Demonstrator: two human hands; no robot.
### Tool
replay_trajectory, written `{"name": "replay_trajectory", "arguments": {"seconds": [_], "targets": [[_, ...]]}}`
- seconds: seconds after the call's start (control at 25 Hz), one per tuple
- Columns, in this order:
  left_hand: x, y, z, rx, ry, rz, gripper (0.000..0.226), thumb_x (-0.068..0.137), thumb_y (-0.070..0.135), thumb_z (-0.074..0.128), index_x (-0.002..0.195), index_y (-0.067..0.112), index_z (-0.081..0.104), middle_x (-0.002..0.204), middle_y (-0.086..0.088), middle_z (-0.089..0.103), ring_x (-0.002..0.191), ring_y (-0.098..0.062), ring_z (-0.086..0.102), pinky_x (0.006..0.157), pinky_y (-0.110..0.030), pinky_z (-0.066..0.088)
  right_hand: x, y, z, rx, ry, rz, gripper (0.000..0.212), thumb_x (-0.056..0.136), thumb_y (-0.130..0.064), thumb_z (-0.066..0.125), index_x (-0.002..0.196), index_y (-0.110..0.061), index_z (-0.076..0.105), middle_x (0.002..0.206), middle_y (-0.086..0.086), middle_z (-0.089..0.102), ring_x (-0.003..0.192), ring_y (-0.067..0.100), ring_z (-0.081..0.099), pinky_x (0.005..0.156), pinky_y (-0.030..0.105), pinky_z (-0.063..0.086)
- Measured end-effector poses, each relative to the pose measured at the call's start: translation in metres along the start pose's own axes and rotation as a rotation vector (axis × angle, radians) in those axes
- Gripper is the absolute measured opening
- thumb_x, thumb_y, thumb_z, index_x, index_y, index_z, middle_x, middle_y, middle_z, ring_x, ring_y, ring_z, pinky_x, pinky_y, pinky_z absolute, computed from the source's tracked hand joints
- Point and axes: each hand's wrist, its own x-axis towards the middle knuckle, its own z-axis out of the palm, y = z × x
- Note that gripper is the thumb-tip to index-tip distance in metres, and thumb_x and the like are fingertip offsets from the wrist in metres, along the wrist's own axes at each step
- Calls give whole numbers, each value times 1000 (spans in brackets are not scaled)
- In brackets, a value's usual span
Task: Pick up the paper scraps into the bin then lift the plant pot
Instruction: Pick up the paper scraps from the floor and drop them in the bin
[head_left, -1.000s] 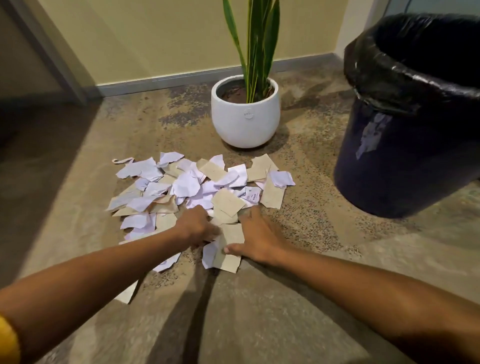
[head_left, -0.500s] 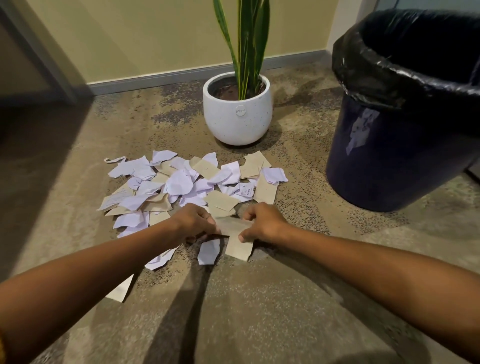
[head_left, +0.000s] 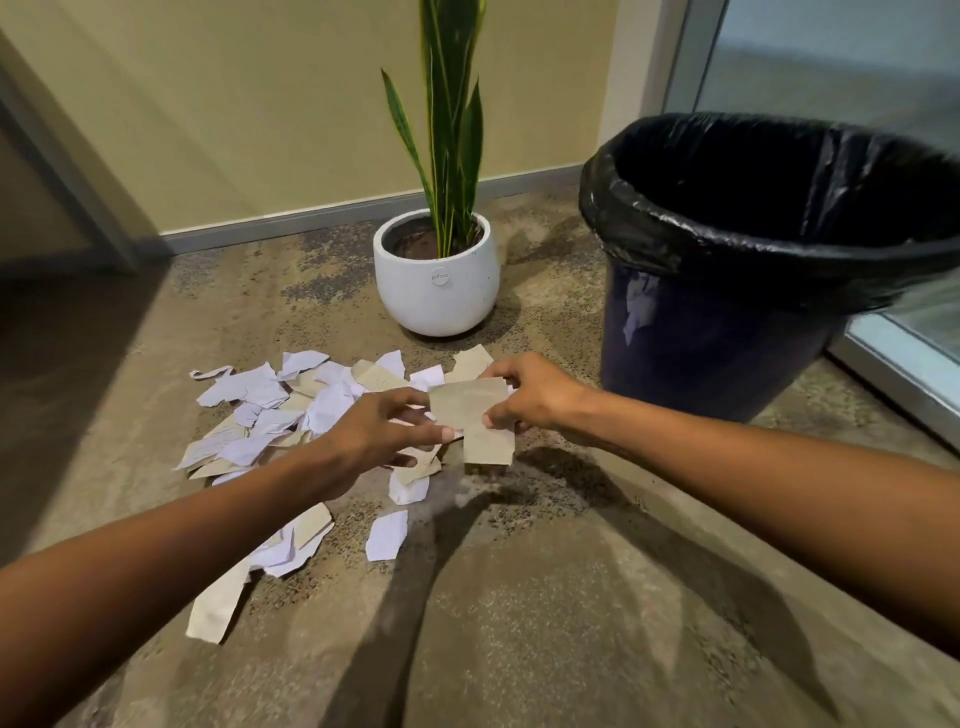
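Several white and tan paper scraps (head_left: 260, 410) lie scattered on the floor in front of a white round plant pot (head_left: 436, 286) holding a tall green plant. A dark blue bin (head_left: 727, 338) with a black liner stands at the right. My right hand (head_left: 530, 395) pinches a tan paper scrap (head_left: 475, 415), lifted above the pile. My left hand (head_left: 379, 436) touches the same scrap's left edge with thumb and fingers, and a smaller scrap shows beneath its palm.
A yellow wall with a grey baseboard (head_left: 291, 223) runs behind the pot. A glass door frame (head_left: 893, 374) sits at the right behind the bin. More scraps (head_left: 387, 535) lie closer to me on the speckled floor.
Both hands have risen off the floor with the tan scrap between them and moved toward the right. The view has tilted up, showing more of the bin and plant.
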Motion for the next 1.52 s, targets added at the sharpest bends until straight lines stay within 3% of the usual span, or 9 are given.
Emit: {"name": "replay_trajectory", "arguments": {"seconds": [0.12,0.24,0.36,0.48,0.64,0.88,1.2,1.36,1.52], "targets": [[1,15,3,33,15,69,32,76,13,75,105,7,63,85,-6,66,80,-17,63,71,-30,53,-15,-29,-30,-37,123,-138,37,75,1,71,111,-6,66,94,4,62,89,19,59,76,34,56],[4,7,0,116,22,51,30,75,12,75,104,9,66,86,-7,66,80,-17,61,69,-29,51,-35,-59,-73,-51,337,-269,29,77,-4,70,106,-8,68,84,-1,61,78,14,57,61,21,48],[7,-15,-6,410,17,28,29,72,17,79,98,18,66,94,-5,64,83,-17,60,80,-34,51,-48,-73,-119,-23,639,-302,16,79,-12,67,94,-14,69,83,0,64,77,12,57,57,20,42],[7,-36,-7,828,-55,21,45,71,31,78,111,28,58,116,-3,58,100,-15,57,87,-28,49,-50,-66,-156,82,896,-248,17,79,-16,66,96,-11,68,96,8,71,88,20,65,73,32,54],[7,-40,0,978,-98,54,64,72,37,75,128,27,46,132,-3,48,118,-17,49,93,-22,44,-48,-40,-183,202,1012,-79,34,78,-16,68,112,-13,66,110,9,69,100,24,66,88,42,56],[10,-43,11,1124,-122,105,69,73,33,74,133,30,40,130,-4,45,117,-21,49,93,-24,43,-44,-28,-187,216,964,46,12,73,-17,77,78,-20,66,93,4,69,87,20,67,83,36,58],[6,-45,8,1143,-131,88,73,73,30,76,135,29,38,132,-5,42,113,-22,51,90,-27,44,-43,-62,-153,22,992,-169,2,83,-21,69,85,-22,69,85,-6,67,90,10,64,85,28,53],[6,-49,5,1104,-116,85,73,74,29,75,136,29,38,131,-7,44,112,-22,53,88,-27,43,-35,-81,-91,-89,745,-418,4,84,-15,67,87,-18,69,82,-7,65,76,6,59,71,19,50],[11,-58,1,979,8,61,68,78,37,70,136,21,40,131,-12,47,115,-25,52,90,-27,42,-5,-61,-31,-121,396,-296,9,77,-11,71,85,-15,71,76,-2,66,72,11,59,70,29,50]]}}
